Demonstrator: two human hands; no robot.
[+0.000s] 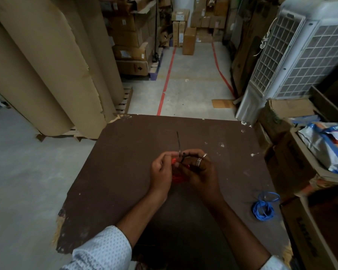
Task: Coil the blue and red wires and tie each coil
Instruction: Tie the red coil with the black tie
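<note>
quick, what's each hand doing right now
Left hand: closed, holding the red wire coil.
Right hand: closed, pinching the black tie at the coil.

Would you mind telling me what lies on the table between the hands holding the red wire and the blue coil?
Nothing: in the head view, only bare brown table separates the right hand from the blue coil.
</note>
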